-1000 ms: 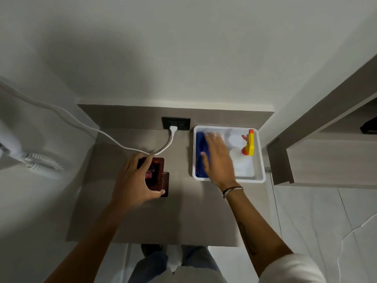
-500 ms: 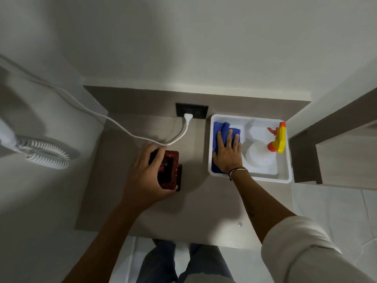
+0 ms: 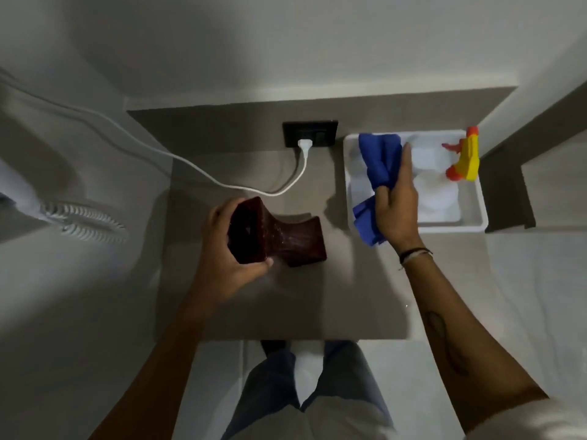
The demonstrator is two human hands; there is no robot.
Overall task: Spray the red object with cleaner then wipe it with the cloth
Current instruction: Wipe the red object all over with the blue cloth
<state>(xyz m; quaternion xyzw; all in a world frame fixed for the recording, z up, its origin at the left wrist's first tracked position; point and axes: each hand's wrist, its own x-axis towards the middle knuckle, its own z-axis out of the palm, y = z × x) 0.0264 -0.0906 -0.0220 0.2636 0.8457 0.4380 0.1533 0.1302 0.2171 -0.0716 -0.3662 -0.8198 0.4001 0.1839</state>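
Your right hand [image 3: 395, 211], fingers clenching the blue cloth [image 3: 379, 166], sits right of the red vase [image 3: 276, 236] gripped in your left hand [image 3: 228, 255].

Left hand [image 3: 228, 249] grips the dark red object [image 3: 276, 233] at its wide end; object tilted, its other end on the grey counter [image 3: 286, 306]. Right hand [image 3: 397, 204] clutches the blue cloth [image 3: 379, 160], bunched, over the white tray [image 3: 476, 223]. Spray bottle [image 3: 444, 179], yellow-orange trigger head, lies in the tray. White cable [image 3: 190, 163] plugged into the black socket [image 3: 309, 133].
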